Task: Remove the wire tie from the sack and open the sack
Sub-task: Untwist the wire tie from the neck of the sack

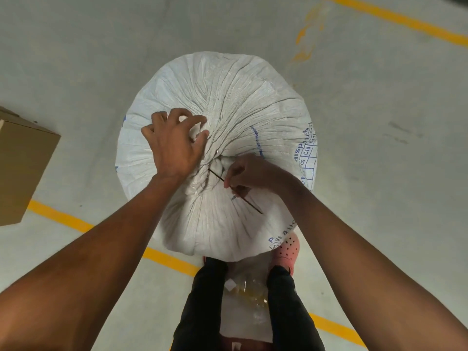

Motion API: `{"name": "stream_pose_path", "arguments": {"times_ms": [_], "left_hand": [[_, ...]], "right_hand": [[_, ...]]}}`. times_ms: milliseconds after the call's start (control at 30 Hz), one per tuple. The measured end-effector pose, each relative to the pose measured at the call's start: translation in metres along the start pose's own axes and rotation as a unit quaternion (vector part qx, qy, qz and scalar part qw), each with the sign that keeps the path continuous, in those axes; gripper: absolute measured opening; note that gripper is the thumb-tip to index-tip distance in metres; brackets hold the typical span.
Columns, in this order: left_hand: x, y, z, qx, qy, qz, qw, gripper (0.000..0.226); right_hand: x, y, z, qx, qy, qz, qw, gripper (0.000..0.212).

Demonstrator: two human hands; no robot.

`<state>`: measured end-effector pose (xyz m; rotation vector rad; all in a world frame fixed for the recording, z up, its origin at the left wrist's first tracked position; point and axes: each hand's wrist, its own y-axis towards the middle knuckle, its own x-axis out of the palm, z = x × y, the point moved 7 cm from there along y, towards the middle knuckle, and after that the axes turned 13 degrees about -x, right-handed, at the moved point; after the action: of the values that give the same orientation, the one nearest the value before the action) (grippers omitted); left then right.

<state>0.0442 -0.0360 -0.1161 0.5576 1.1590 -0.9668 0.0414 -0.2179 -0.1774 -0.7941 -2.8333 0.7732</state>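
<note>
A large white woven sack (235, 97) with blue print stands upright on the floor, its top gathered into a twisted neck (215, 165) near the middle. My left hand (174, 145) claws into the bunched fabric just left of the neck. My right hand (247, 174) pinches a thin dark wire tie (216, 175) whose straight end runs from the neck past my fingers toward me. The part of the wire around the neck is hidden in the folds.
A cardboard box (22, 168) sits on the floor at the left. Yellow lines (58, 216) cross the grey concrete floor. My legs and a pink clog (287, 250) stand right behind the sack, with a clear plastic bag (249, 293) between my feet.
</note>
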Motion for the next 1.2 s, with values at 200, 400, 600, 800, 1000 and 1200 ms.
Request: {"name": "stream_pose_path", "arguments": {"times_ms": [200, 400, 600, 800, 1000, 1200], "left_hand": [[0.006, -0.025, 0.023, 0.121, 0.072, 0.013, 0.99, 0.026], [0.018, -0.043, 0.044, 0.148, -0.065, -0.104, 0.981, 0.021], [0.026, -0.049, 0.059, 0.189, -0.037, -0.16, 0.968, 0.018], [0.032, -0.054, 0.076, 0.256, -0.004, -0.188, 0.948, 0.028], [0.034, -0.064, 0.102, 0.246, -0.067, -0.17, 0.952, 0.017], [0.033, -0.073, 0.151, 0.268, -0.078, -0.177, 0.944, 0.021]], "right_hand": [[-0.02, -0.02, -0.005, -0.111, 0.111, 0.063, 0.985, 0.01], [-0.04, -0.04, 0.008, -0.137, 0.171, 0.234, 0.947, 0.008], [-0.052, -0.055, 0.017, -0.135, 0.188, 0.326, 0.917, 0.019], [-0.066, -0.065, 0.021, -0.14, 0.201, 0.333, 0.91, 0.02], [-0.082, -0.078, 0.026, -0.143, 0.293, 0.347, 0.88, 0.015], [-0.107, -0.1, 0.03, -0.128, 0.29, 0.401, 0.859, 0.022]]}}
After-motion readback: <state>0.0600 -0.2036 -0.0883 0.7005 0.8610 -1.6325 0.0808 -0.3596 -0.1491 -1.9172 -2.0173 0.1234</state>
